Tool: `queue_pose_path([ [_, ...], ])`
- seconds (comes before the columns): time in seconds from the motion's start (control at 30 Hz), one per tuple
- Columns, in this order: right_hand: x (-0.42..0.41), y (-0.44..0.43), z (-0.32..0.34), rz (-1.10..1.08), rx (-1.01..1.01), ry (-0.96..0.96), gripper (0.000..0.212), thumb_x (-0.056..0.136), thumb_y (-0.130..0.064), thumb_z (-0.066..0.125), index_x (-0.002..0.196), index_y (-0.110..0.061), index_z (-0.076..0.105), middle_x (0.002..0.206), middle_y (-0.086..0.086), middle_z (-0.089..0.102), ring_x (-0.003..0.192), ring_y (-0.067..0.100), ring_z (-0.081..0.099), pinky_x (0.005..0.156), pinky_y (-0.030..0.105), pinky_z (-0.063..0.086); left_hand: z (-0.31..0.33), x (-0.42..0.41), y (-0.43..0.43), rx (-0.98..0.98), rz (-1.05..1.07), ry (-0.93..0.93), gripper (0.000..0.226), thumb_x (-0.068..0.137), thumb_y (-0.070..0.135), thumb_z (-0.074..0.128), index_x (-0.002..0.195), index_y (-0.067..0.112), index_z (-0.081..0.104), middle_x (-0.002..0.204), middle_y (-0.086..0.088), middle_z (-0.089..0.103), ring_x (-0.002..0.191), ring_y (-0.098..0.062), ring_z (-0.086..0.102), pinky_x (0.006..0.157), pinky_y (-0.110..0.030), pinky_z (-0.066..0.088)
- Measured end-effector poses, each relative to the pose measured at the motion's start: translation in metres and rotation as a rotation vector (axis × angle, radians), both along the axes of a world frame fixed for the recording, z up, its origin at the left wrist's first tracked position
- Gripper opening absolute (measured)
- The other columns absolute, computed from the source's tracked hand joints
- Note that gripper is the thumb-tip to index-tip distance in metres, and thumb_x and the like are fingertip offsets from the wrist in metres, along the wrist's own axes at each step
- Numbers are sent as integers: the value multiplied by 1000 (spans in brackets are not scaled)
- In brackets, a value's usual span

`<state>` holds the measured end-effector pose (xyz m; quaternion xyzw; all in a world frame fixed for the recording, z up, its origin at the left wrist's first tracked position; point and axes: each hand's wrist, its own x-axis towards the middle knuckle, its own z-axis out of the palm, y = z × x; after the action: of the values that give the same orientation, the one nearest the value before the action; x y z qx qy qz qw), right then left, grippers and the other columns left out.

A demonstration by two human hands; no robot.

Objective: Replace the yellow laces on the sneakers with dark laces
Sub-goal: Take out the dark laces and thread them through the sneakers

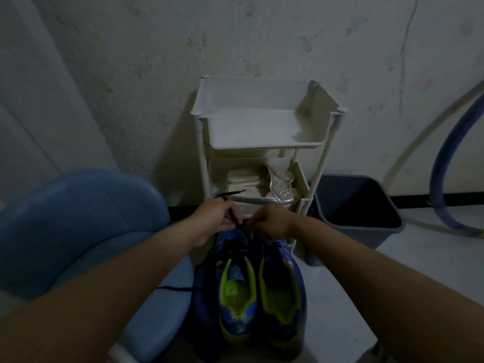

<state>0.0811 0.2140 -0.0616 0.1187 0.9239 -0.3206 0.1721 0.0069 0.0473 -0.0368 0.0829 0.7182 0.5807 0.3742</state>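
My left grip [217,217] pinches the dark lace [233,193], threading the left sneaker [230,289] just below it. My right grip [272,224] curls beside, hold unclear. No yellow laces show. The right sneaker [281,292] looks unlaced, I judge.

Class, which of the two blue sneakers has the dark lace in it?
The left sneaker: the dark lace gripped by the left hand runs into its front. The right sneaker shows no dark lace.
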Motion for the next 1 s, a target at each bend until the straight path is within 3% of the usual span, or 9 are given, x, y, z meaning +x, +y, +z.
queue_pose_path([
  [0.17,3,-9,-10,93,118,-98,26,100,-18,50,120,-18,67,108,6,69,67,19,69,74,33,60,0,-12,-7,228,232,-234,29,104,14,34,79,12,47,50,1,36,44,-13,35,57,-33,52],
  [0.3,-1,-17,-18,128,196,-108,25,96,-20,55,117,-19,69,114,6,68,86,26,71,79,38,60,3,-20,-20,35,161,-16,21,101,18,42,82,15,51,47,7,34,34,-5,24,34,-15,20],
  [0.47,-6,-31,-21,174,316,-164,30,94,-24,57,119,-11,66,120,10,65,101,28,65,83,34,55,-10,-36,-42,-455,28,241,8,99,10,45,99,8,53,72,-7,46,54,-15,39,42,-23,28],
  [0.53,-8,-34,-21,185,342,-159,31,94,-27,57,119,-9,66,121,11,65,106,28,63,89,36,53,-23,-43,-53,-663,-78,423,46,97,6,46,139,14,32,93,-12,57,74,-22,55,54,-33,45],
  [0.6,-11,-34,-22,162,326,-123,31,94,-30,58,116,-10,68,120,11,65,109,28,61,91,35,51,-26,-45,-61,-837,-265,539,68,95,3,48,152,14,13,113,-17,58,96,-30,60,79,-40,53],
  [0.73,-13,-36,-15,59,173,-34,22,94,-30,60,99,-15,74,104,5,72,96,20,65,78,28,47,-25,-44,-65,-1101,-544,524,37,96,8,51,133,5,55,133,-11,56,111,-21,57,95,-31,50],
  [0.8,-13,-38,-9,3,87,26,23,94,-31,60,92,-14,75,93,4,74,86,17,66,76,29,50,-21,-36,-64,-1152,-606,460,36,98,10,49,133,2,54,130,-9,55,101,-17,50,94,-29,48],
  [0.9,-12,-39,4,-66,-27,119,24,95,-31,59,95,-12,74,86,3,73,81,15,66,76,28,50,-18,-37,-55,-1013,-546,557,29,98,13,47,121,2,61,91,-1,56,98,-21,54,93,-31,46],
  [1.0,-10,-44,20,-198,-237,259,23,96,-22,59,81,-10,71,70,2,68,58,9,60,56,19,47,-7,-30,-44,-813,-607,521,24,95,10,52,110,2,69,101,-11,68,92,-24,66,80,-33,51],
])
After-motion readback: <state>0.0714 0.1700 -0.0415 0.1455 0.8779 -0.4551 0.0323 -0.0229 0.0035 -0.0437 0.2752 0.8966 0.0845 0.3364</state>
